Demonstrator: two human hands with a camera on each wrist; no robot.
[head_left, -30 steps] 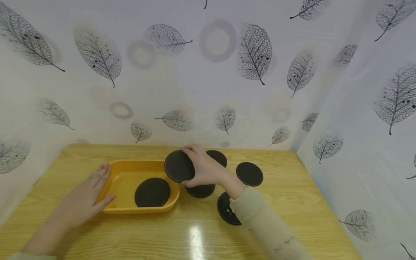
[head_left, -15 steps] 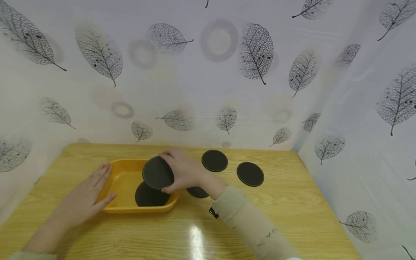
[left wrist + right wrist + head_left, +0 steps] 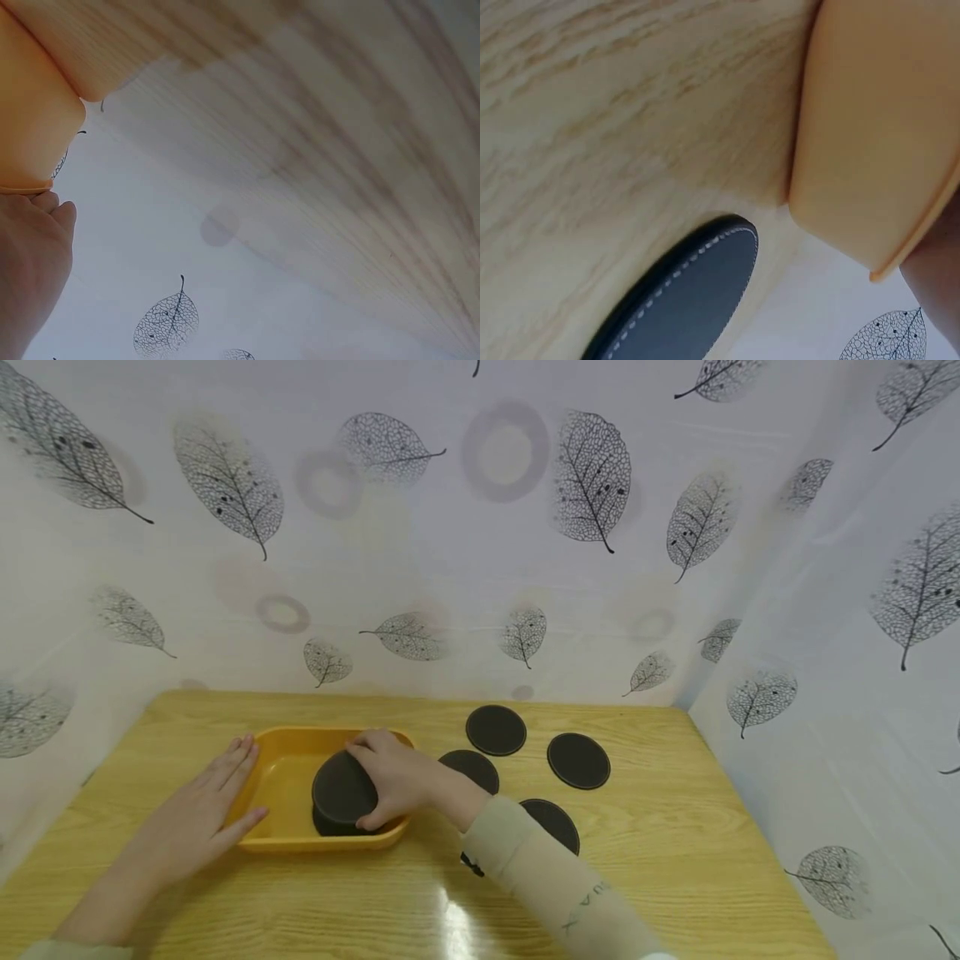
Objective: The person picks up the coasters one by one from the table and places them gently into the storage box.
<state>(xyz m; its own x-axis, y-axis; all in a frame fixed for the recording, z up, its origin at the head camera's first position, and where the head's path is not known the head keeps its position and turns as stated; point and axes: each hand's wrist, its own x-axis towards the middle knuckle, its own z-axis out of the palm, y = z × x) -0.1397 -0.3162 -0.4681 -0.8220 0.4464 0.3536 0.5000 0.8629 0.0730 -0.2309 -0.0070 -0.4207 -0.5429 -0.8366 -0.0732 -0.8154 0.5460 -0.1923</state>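
Observation:
My right hand (image 3: 399, 778) pinches a round black coaster (image 3: 343, 785) by its right side, thumb at the near edge and fingers at the far edge. It is inside the yellow-orange tray (image 3: 279, 785), right above another black coaster (image 3: 327, 825) that it mostly covers. My left hand (image 3: 183, 810) lies along the tray's left side with fingers straight and thumb over the near rim; in the left wrist view its fingertips (image 3: 46, 201) meet the rim. In the right wrist view the tray wall (image 3: 870, 135) hides most of the right hand.
Several more black coasters lie flat on the wooden table (image 3: 675, 860) right of the tray, among them one at the back (image 3: 496, 730) and one partly under the right sleeve (image 3: 558, 828). White stitching shows on the nearest coaster (image 3: 697, 300). A leaf-patterned curtain (image 3: 450, 552) stands behind.
My right hand has carried the coaster leftward and down from the tray's right rim to over the coaster inside. The left hand has stayed at the tray's side.

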